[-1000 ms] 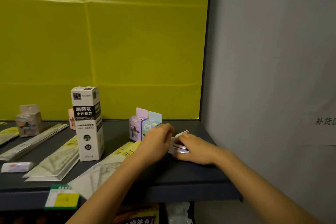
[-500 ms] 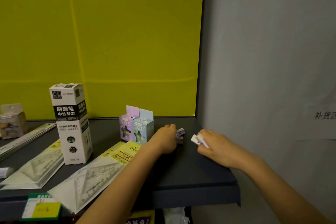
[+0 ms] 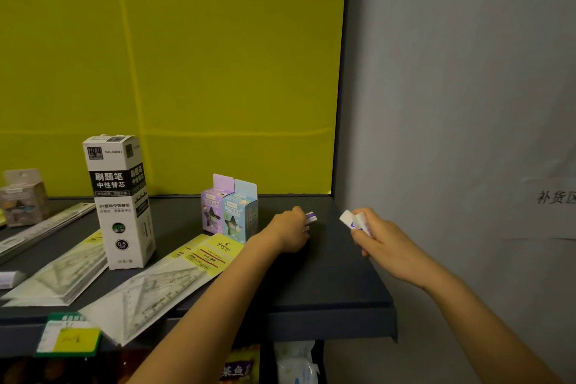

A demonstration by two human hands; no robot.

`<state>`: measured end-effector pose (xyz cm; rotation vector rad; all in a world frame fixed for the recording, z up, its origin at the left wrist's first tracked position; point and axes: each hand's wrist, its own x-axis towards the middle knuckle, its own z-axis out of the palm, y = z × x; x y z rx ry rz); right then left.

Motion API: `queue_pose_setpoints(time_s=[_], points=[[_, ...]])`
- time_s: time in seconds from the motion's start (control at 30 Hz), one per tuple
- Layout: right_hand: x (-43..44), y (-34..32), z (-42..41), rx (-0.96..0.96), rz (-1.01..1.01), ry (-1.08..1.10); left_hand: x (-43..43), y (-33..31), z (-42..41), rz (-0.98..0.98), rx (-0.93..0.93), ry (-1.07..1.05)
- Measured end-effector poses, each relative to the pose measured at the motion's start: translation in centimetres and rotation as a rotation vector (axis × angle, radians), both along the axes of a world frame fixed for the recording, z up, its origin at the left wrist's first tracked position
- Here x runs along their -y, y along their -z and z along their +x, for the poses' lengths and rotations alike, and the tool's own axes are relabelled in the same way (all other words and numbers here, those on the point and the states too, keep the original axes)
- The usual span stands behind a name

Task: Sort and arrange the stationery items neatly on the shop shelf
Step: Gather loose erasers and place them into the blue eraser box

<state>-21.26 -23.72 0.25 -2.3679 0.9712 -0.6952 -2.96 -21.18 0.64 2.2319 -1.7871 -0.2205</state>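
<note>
Since a sec ago both hands have split apart: they were bunched together over one small pack, now each has its own. My left hand (image 3: 288, 232) sits knuckles-up on the dark shelf (image 3: 327, 284), fingers curled shut round a small eraser (image 3: 311, 217) w/ a purple-and-white sleeve; only its end pokes out past my knuckles, on the side away from me. My right hand (image 3: 381, 241) is off to the right near the shelf's edge, by the grey wall (image 3: 452, 103), lifted a bit, thumb and fingers pinching a second eraser (image 3: 352, 220), white w/ a purple mark, its free end pointing toward my left hand. The two erasers are apart, bare shelf between them.

Just left of my left hand, 2 little star-print boxes (image 3: 230, 212) stand upright, touching side by side, purple one further left, blue one nearer my wrist. Under my left forearm, toward me, a bagged set-square pack (image 3: 162, 284) w/ a yellow label lies flat and overhangs the shelf front. Further left stands a tall white refill box (image 3: 120, 203), marked 0.5, and beyond it another flat set-square pack (image 3: 62, 277) and long rulers (image 3: 46, 227). Far left, a small clear-fronted box (image 3: 23, 196), blurred, can't tell contents. A green-and-yellow price tag (image 3: 68, 337) hangs on the shelf lip below my left arm. Yellow backing (image 3: 187, 72) is behind it all.
</note>
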Motion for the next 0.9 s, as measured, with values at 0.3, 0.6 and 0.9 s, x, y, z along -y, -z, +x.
queue_pose_setpoints(time_s=[0.3, 0.6, 0.9], points=[[-3.2, -2.0, 1.8, 0.128, -0.109, -0.081, -7.4, -3.5, 0.0, -0.308, -0.173, 0.006], [-10.5, -3.9, 10.4, 0.183, -0.195, -0.404, -23.9, -6.3, 9.1, -0.430, -0.234, -0.108], [-20.5, -3.1, 23.5, 0.169, -0.200, -0.624, -40.3, -3.5, 19.5, -0.348, -0.186, -0.464]])
